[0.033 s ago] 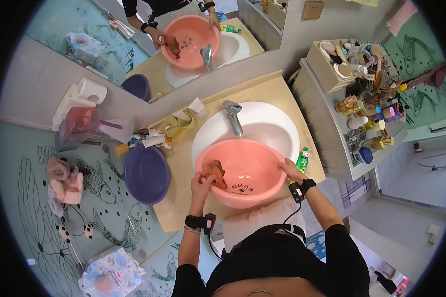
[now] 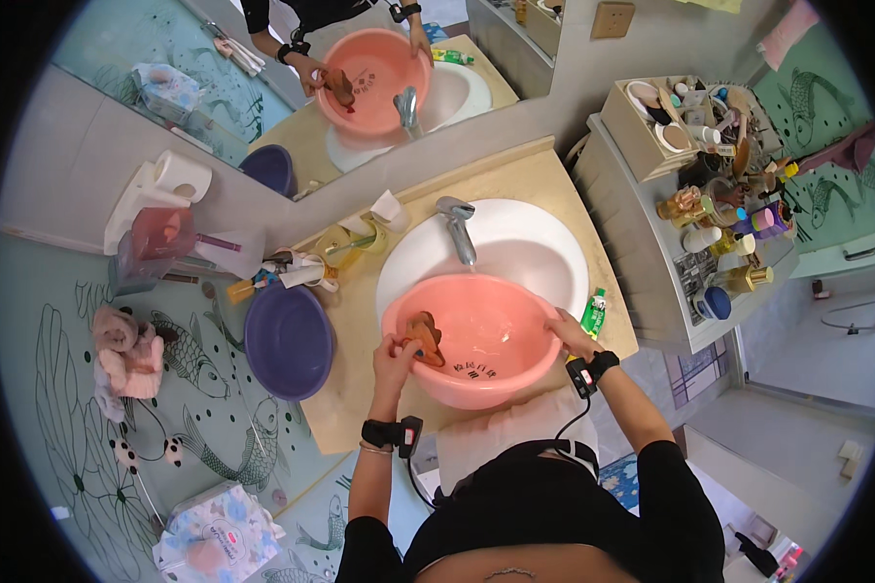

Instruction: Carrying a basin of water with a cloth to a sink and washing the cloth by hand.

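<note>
A pink plastic basin rests tilted over the front of the white sink, below the chrome faucet. My left hand is closed at the basin's left rim, with a brown, wet-looking cloth pinched against the inner wall. The cloth is bunched, so its exact kind is unclear. At the opposite rim, my right hand grips the basin, thumb over the edge and fingers partly hidden outside. Dark printing marks the basin's inside near my body. The mirror shows both hands on the basin too.
Left of the counter sits a purple basin. Cups and toothbrushes stand along the counter's back left. A green tube lies beside my right hand. To the right, a washing machine carries many bottles and a cosmetics box.
The bright glint inside the pink basin has shifted slightly to the right and up. Both hands and the cloth keep nearly the same places.
</note>
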Available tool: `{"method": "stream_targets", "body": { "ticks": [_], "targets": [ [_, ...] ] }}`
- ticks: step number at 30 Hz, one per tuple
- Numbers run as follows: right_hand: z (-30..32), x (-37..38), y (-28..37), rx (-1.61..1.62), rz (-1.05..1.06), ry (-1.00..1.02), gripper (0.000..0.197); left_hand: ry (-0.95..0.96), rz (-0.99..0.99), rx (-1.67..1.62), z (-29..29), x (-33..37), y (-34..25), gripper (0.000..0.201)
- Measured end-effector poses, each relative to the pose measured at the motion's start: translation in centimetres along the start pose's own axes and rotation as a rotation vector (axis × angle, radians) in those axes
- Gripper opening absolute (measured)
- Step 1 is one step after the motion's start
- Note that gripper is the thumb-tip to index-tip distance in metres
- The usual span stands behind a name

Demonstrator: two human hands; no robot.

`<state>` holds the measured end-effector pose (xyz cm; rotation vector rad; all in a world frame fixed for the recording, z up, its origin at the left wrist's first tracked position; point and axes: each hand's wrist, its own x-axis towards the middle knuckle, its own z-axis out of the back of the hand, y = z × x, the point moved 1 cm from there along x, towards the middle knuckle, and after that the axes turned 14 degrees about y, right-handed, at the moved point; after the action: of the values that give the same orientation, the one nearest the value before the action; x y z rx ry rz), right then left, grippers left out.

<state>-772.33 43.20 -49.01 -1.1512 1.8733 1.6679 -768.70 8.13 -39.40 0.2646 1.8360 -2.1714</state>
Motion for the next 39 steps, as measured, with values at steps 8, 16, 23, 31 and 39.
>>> {"method": "stream_targets", "body": {
  "ticks": [8, 16, 23, 31, 39],
  "targets": [
    [-2.6, -0.6, -0.2, 0.037, -0.139, 0.213, 0.043, 0.019, -0.043, 0.144, 1.7, 0.6, -5.1, 0.025],
    [-4.2, 0.8, -1.8, 0.059, -0.308, 0.399, 0.018, 0.031, 0.007, 0.032, 1.8, 2.2, -9.3, 0.020],
    [-5.6, 2.4, -4.5, 0.209, -0.401, 0.564, 0.018, 0.002, 0.035, 0.127, 1.7, 2.5, -11.0, 0.021],
    [-6.2, 2.0, -3.8, 0.238, -0.387, 0.663, 0.016, -0.004, 0.086, 0.126, 1.9, 1.4, -12.2, 0.018],
    [-5.9, 3.0, -5.6, 0.366, -0.459, 0.826, 0.017, -0.009, 0.138, 0.069, 2.4, 1.2, -11.0, 0.021]
  ]
}}
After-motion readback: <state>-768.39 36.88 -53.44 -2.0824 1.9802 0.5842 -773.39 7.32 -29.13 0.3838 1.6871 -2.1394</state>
